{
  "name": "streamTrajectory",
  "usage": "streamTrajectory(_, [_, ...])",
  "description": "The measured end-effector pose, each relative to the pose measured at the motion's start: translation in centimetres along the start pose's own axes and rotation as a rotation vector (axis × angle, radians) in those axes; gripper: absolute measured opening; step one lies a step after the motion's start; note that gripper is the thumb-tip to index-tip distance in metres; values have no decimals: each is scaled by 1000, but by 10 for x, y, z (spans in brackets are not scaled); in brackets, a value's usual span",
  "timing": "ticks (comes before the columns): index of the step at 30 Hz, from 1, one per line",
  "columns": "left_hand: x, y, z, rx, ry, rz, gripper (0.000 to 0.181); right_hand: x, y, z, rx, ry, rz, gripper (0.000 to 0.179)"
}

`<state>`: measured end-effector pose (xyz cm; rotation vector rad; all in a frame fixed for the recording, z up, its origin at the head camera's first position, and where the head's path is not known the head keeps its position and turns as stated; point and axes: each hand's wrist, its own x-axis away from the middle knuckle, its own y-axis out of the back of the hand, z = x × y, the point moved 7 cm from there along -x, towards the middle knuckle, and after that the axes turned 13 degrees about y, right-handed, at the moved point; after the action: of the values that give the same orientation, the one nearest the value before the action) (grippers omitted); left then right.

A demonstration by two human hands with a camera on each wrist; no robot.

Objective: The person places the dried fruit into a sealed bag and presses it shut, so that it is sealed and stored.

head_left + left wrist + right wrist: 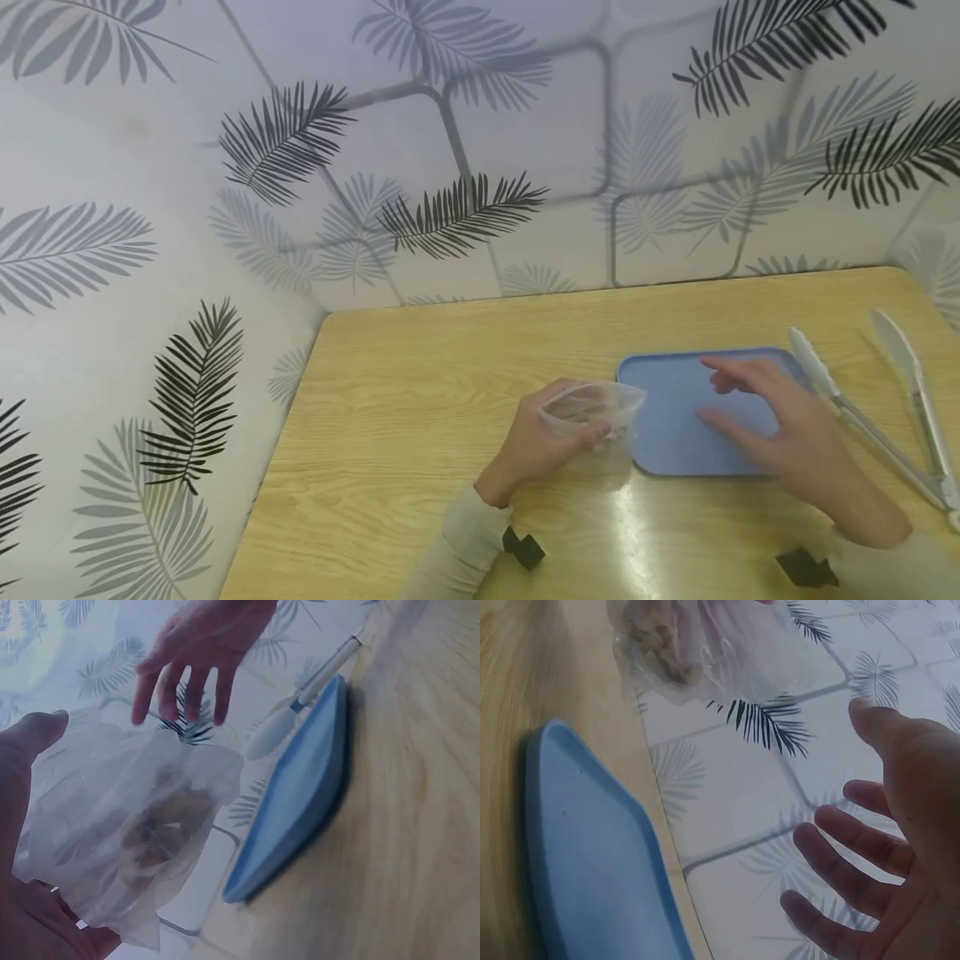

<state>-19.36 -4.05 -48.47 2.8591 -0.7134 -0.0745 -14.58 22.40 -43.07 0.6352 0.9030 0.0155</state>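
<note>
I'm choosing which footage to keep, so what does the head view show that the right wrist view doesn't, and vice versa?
Only the head view shows the tongs, sleeves and a clear look at the left hand gripping the bag. Only the right wrist view shows small dark specks on the tray. Both show the bag, tray, right hand, table and wall.

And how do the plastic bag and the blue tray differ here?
The plastic bag is translucent and limp; the blue tray is opaque and holds its shape. The left hand holds the bag, while the tray lies flat on the table. Both show in all three views.
</note>
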Motion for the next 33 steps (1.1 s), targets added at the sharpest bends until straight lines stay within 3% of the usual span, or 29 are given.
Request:
streamTrajectory(5, [1,1,-20,-16,-103,-2,38,-13,-21,16,-75,97,101,69])
streamTrajectory(10, [1,-1,-28,-6,-133,16,35,-23,-34,28,-116,155,142,57])
streamTrajectory(22, [2,-2,-32,-20,-152,17,33,-30,-39,36,-112,145,147,41])
streamTrajectory(30, [2,-4,-32,-9,-142,36,34,-33,-36,39,-137,193,107,24])
streamTrajectory(33, [2,-4,-32,-23,-132,31,33,-33,-35,39,-143,195,98,27])
